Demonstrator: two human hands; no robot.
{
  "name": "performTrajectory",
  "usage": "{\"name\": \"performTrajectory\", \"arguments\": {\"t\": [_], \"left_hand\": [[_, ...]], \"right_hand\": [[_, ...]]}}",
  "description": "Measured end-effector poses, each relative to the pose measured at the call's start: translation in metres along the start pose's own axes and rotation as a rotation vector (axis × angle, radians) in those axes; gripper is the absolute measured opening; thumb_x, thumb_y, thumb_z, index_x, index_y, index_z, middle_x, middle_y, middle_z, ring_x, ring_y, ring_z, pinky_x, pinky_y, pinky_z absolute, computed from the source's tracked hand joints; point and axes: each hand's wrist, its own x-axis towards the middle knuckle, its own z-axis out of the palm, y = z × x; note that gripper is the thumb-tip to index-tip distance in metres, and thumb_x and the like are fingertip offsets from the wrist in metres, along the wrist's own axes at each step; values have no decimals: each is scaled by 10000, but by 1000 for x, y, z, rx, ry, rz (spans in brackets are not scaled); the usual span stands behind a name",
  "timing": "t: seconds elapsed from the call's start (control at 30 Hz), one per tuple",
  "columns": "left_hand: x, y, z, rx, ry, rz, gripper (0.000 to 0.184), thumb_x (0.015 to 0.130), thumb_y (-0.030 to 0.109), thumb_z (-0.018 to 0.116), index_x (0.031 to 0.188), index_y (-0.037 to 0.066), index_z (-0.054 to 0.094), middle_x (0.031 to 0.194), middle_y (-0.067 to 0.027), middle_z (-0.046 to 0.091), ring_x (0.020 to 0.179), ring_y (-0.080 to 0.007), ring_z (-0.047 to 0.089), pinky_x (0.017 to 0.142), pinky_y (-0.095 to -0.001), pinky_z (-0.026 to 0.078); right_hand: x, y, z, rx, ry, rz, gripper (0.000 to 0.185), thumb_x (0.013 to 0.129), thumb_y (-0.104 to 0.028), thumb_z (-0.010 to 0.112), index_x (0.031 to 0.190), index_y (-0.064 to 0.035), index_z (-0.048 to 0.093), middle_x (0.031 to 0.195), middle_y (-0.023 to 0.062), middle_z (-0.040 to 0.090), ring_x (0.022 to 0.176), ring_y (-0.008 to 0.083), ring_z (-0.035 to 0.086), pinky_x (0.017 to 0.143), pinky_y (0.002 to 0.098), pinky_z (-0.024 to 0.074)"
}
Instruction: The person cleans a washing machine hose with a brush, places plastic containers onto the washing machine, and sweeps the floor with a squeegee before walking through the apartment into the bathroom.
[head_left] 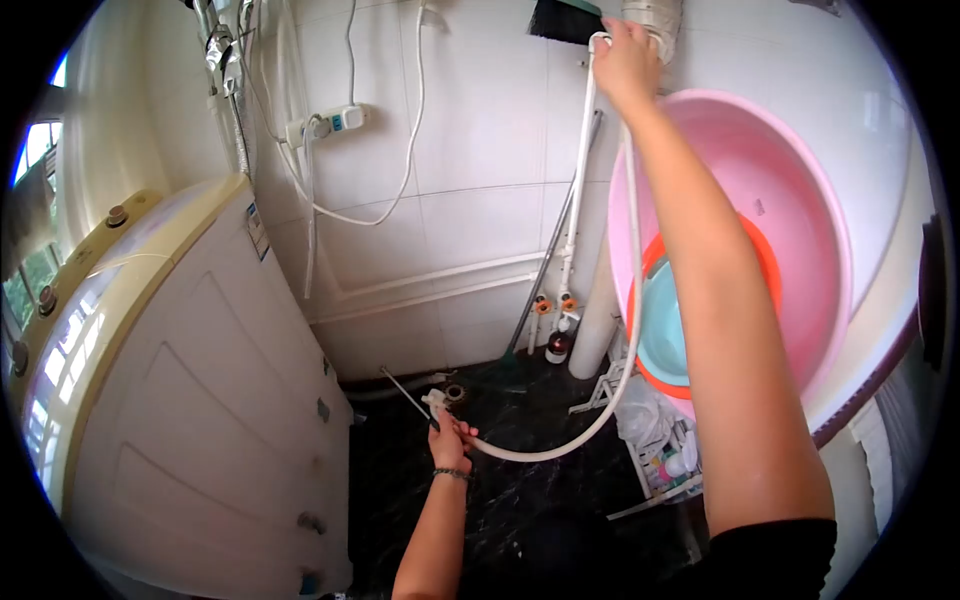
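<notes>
A white hose point(545, 455) curves from my left hand at the lower middle up toward my right hand at the top. My left hand point(452, 442) is closed around the hose end with its white fitting point(436, 402), and a thin screwdriver-like metal rod point(405, 393) with a dark handle is in the same hand. Up by the wall, my right hand point(628, 62) has its fingers closed on the hose's upper part, beside a black-bristled brush point(565, 20) and a wrapped pipe. The exact grip of the right fingers is partly hidden.
A washing machine point(200, 400) fills the left side. Pink, orange and blue basins point(815, 250) stand at the right above a white rack point(650, 480). Against the wall are a dark bottle point(558, 346), pipes and a power strip point(328, 124). A drain point(455, 394) lies in the dark floor.
</notes>
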Motion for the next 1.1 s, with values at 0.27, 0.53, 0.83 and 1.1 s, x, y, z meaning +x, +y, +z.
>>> {"name": "performTrajectory", "arguments": {"t": [0.27, 0.53, 0.83, 1.1], "left_hand": [[46, -29, -17, -222, 42, -152, 460, 930, 436, 267, 955, 43, 504, 719, -69, 521, 693, -223, 541, 621, -340, 457], [63, -78, -65, -359, -111, -322, 458, 905, 474, 335, 1051, 69, 491, 922, -82, 519, 901, -253, 512, 825, -421, 442], [66, -137, -133, -356, 138, -353, 329, 930, 319, 353, 917, -3, 415, 813, -148, 468, 764, -318, 521, 769, -506, 492], [80, -134, -158, -323, 169, -332, 363, 936, 342, 311, 839, 11, 425, 828, -162, 525, 913, -399, 553, 717, -414, 518]], "right_hand": [[-348, -150, -181, 703, -2063, -467, 227, 782, -177, 513, 953, -36, 564, 982, 155, 582, 858, 331, 581, 699, 424, 478], [-479, -164, -209, 884, -1743, 236, 238, 816, -158, 466, 998, -9, 432, 832, 230, 576, 799, 411, 556, 661, 478, 437], [-440, -50, -8, 746, -1162, 634, 137, 835, -132, 466, 942, -48, 487, 777, 184, 594, 722, 344, 576, 634, 433, 444], [-348, 16, 124, 346, -877, 289, 168, 867, -229, 450, 965, -94, 459, 765, 167, 589, 728, 373, 559, 629, 474, 413]]}}
